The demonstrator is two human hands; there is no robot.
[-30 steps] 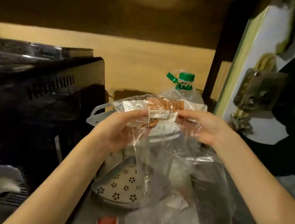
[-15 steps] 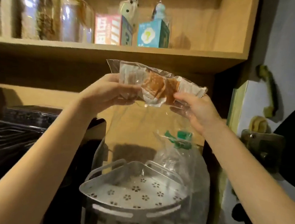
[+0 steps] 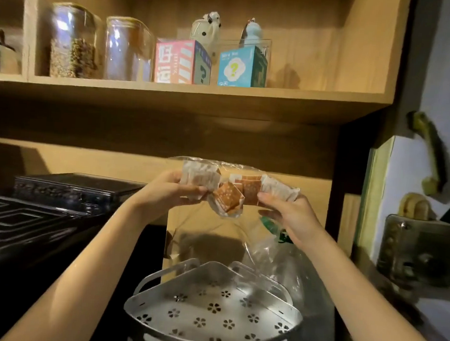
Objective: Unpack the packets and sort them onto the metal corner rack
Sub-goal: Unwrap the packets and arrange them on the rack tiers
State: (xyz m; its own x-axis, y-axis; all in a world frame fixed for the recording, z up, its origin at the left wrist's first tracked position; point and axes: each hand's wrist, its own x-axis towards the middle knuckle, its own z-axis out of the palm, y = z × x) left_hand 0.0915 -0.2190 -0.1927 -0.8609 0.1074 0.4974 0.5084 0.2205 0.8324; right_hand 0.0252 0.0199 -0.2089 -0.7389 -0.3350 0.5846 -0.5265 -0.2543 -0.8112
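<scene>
The clear plastic bag [image 3: 232, 195] of packets [image 3: 228, 199] hangs in the air between my two hands, directly above the metal corner rack [image 3: 212, 312] and well apart from it. The orange-and-white packets are bunched in the bag's top portion; its loose lower film drapes down toward the rack. My left hand [image 3: 172, 190] grips the bag's left end, fingers curled around the white packets there. My right hand [image 3: 288, 210] pinches the right end between thumb and fingers. The rack's top tray, perforated with flower-shaped holes, holds nothing. Behind the rack stands a large water bottle [image 3: 301, 278] with a green cap. A black appliance [image 3: 34, 220] sits to the left. On the wooden shelf [image 3: 187, 89] above are two glass jars [image 3: 72, 42] and two small boxes [image 3: 181, 62].
</scene>
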